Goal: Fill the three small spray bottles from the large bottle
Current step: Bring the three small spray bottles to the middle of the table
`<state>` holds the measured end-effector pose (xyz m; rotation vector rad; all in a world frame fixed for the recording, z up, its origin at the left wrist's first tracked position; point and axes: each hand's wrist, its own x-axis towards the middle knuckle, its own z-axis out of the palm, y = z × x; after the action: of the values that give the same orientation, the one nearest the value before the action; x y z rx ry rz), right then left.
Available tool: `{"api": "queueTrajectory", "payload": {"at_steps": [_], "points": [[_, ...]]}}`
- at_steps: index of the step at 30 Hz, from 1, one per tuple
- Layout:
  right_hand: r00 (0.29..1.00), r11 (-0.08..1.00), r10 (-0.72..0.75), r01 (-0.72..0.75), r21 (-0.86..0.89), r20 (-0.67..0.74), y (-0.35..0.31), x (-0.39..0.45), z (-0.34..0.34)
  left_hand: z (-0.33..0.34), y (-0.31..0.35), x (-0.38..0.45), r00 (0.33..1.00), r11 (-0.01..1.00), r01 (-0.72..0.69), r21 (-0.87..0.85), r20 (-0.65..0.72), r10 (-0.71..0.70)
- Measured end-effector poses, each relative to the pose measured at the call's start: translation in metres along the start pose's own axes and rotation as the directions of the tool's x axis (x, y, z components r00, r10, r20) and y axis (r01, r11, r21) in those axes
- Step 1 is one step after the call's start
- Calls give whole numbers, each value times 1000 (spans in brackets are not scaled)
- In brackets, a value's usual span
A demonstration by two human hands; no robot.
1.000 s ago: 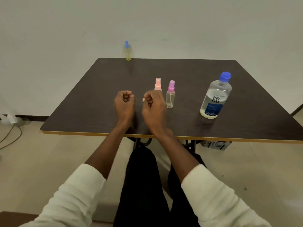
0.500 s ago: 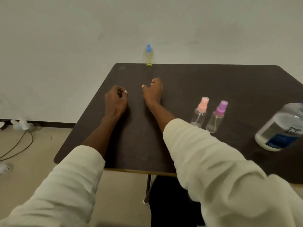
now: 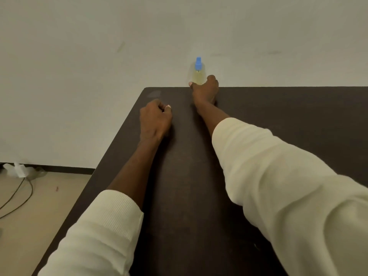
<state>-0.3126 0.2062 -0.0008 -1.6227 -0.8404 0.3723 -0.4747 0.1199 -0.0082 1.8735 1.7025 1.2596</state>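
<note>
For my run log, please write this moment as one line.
right hand: grips blue-capped spray bottle at far table edge | left hand: fisted, resting on table

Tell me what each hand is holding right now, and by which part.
The right hand grips the blue-capped spray bottle around its lower body at the table's far edge. The left hand is a fist holding nothing.

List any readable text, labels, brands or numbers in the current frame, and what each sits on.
None readable.
The small spray bottle with the blue cap, at the far edge of the table, shows no print; it is blurred and partly covered by the right hand.
The left hand, the cream sleeves and the wall carry no lettering.
</note>
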Motion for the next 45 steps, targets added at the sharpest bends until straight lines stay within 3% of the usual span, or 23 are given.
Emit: {"api": "queueTrajectory", "payload": {"at_steps": [10, 19, 24, 27, 30, 33, 36, 42, 45], "points": [[998, 983, -59, 63, -175, 26, 8, 25, 20, 8, -6, 9, 1000, 999, 20, -46, -4, -20], [993, 1000, 25, -26, 5, 116, -3, -27, -15, -3, 3, 0, 999, 999, -42, -35, 8, 42], [970, 985, 77, -110, 136, 229, -17, -112, -52, -24, 21, -35, 1000, 969, -30, -246, -8, 29], [948, 981, 41, -99, 169, 316, -27, -173, -94, -47, 35, -83, 998, 924, 53, -378, -21, -66], [920, 982, -35, -41, 185, 390, -38, -229, -145, -73, 48, -137, 997, 856, 67, -513, 12, -71], [884, 973, -146, 47, 226, 444, -36, -283, -206, -97, 61, -200, 994, 774, 74, -628, 106, -10], [845, 956, -265, 167, 241, 465, -22, -317, -264, -111, 75, -255, 976, 763, 58, -644, 198, 94], [849, 984, -162, 105, 140, 503, 1, -337, -342, -97, 117, -317, 922, 753, 105, -650, 347, 172], [911, 983, -182, 176, 51, 371, 14, -331, -375, -79, 138, -326, 944, 777, 94, -623, 304, 129]]}}
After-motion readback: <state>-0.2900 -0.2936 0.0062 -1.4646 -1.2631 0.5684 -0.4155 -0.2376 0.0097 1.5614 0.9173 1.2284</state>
